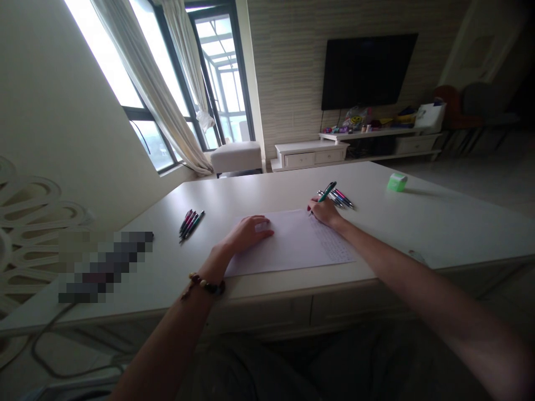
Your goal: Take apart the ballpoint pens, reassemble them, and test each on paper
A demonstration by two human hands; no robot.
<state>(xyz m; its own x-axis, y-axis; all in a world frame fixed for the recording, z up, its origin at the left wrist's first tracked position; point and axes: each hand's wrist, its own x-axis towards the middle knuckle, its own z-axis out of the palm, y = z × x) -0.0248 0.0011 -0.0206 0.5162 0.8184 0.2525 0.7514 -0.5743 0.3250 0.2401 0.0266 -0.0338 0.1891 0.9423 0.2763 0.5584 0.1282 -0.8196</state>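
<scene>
A large white sheet of paper [288, 245] lies on the white table, with rows of handwriting down its right side. My right hand [325, 213] grips a green pen [326, 192], its tip down at the paper's far right part. Flat on the left part of the sheet rests my left hand [247, 233], fingers stretched out and holding nothing. A beaded bracelet [204, 283] circles my left wrist. Just beyond my right hand lies a group of several pens [343, 199], partly hidden by the hand. Another bunch of pens [191, 224] sits to the left of the paper.
A small green and white box [397, 182] stands on the table [443, 223] at the right. At the left edge lies a blurred-out dark object [108, 267] with a cable below it. Beyond the table are a white stool [236, 155] and a low TV cabinet [309, 153].
</scene>
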